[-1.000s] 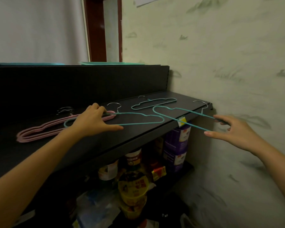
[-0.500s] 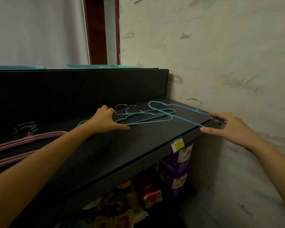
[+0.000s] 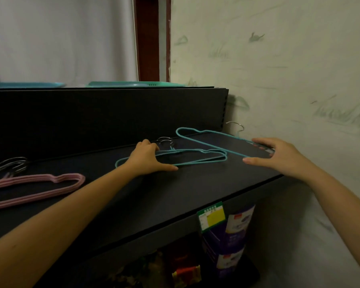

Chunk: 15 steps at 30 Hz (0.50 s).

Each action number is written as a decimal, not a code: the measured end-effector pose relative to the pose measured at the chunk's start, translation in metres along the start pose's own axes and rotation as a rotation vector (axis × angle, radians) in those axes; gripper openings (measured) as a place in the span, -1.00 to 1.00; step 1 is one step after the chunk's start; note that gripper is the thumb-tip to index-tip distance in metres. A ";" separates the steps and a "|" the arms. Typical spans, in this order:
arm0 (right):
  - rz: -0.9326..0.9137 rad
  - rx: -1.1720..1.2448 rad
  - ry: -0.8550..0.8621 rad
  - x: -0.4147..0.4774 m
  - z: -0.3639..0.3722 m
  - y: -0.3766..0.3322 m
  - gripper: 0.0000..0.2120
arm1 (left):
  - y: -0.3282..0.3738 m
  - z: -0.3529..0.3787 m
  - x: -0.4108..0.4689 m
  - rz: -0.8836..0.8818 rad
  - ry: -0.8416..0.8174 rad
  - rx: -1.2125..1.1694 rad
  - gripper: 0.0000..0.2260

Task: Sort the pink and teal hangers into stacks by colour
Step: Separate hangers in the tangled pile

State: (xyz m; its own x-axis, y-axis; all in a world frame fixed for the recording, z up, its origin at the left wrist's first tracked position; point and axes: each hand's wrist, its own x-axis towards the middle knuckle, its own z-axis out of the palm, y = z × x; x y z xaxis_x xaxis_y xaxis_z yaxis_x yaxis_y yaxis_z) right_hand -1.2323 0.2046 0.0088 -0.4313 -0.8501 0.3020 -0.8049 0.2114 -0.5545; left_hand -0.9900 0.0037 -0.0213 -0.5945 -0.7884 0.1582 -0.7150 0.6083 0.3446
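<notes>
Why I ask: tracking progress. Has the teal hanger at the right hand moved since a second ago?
Yes. The hanger overhung the shelf by the yellow tag; now it lies on the shelf top, farther back, under the right hand.

A small shop or its stockroom: a black metal display shelf [image 3: 175,194] with a perforated back panel [image 3: 112,117] behind it, a green-and-yellow price label [image 3: 211,216] clipped to the shelf's front edge, and purple boxed goods [image 3: 235,235] and bright packets [image 3: 187,273] stacked beneath the shelf.
</notes>
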 end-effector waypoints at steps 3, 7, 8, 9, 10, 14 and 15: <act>-0.055 -0.022 -0.041 0.024 -0.002 0.013 -0.23 | 0.006 0.006 0.007 -0.051 0.033 0.001 -0.25; -0.116 0.008 -0.102 0.049 -0.001 0.025 -0.21 | 0.009 0.015 0.013 -0.118 0.032 0.010 -0.25; -0.124 0.006 -0.108 0.054 0.001 0.027 -0.25 | 0.009 0.017 0.014 -0.132 0.027 0.014 -0.25; -0.133 0.006 -0.115 0.059 0.002 0.029 -0.26 | 0.010 0.018 0.015 -0.141 0.022 0.014 -0.25; -0.140 0.014 -0.126 0.063 0.004 0.031 -0.22 | 0.010 0.019 0.016 -0.148 0.015 0.015 -0.25; -0.166 0.042 -0.153 0.081 0.013 0.036 0.21 | 0.012 0.018 0.020 -0.164 -0.027 0.045 -0.25; -0.176 0.041 -0.158 0.086 0.017 0.038 0.22 | 0.014 0.018 0.019 -0.166 -0.033 0.051 -0.25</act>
State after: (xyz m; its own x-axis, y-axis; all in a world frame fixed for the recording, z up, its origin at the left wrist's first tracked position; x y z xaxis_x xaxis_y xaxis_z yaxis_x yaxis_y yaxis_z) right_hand -1.2927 0.1315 0.0008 -0.2141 -0.9378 0.2734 -0.8433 0.0362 -0.5362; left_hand -1.0177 -0.0017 -0.0298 -0.4775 -0.8757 0.0720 -0.8218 0.4742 0.3160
